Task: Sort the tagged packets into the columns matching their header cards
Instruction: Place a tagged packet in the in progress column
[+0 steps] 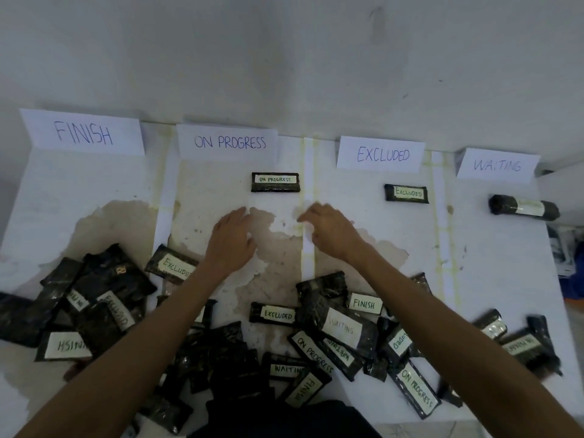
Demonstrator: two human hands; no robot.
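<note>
**Packets [339, 330] heaped near, both hands empty**

Most lie jumbled along the table's [94, 184] near edge. One ON PROGRESS packet [275, 182], one EXCLUDED packet [407, 193] and a rolled packet [523, 207] each sit just below a header card. Left hand [232, 238] lies flat, fingers straight, over the ON PROGRESS column. Right hand [328, 232] hangs beside it, fingers loosely bent. Neither holds anything; I cannot tell whether they touch the table.

**Stained table [505, 279] against a scuffed wall [284, 58]**

The white table stands against a pale grey wall bearing dark scuff marks. A broad brown stain [278, 279] spreads across the tabletop's middle. The light is dim and even.
</note>
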